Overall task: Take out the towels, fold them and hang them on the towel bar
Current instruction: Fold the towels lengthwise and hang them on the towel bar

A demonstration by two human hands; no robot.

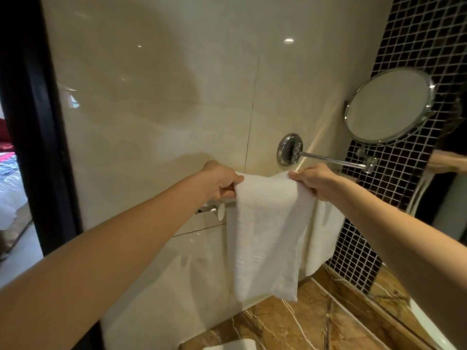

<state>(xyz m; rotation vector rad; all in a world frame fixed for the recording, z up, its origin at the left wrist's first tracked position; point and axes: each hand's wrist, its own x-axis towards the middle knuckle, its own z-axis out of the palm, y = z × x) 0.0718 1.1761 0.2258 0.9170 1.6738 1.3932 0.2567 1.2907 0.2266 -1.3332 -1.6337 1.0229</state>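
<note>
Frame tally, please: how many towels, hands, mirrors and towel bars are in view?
Towels: 2, the held towel and a second towel hanging to its right
Hands: 2, left hand and right hand, both pinching the held towel
Mirrors: 1, round mirror
Towel bars: 1, towel bar
Total: 6

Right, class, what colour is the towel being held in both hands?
The towel is plain white, best seen in the head view.

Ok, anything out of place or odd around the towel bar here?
Nothing stands out. The left hand and right hand pinch the top corners of the folded towel at the towel bar; a second towel hangs behind it. No spills or damage visible.
</note>
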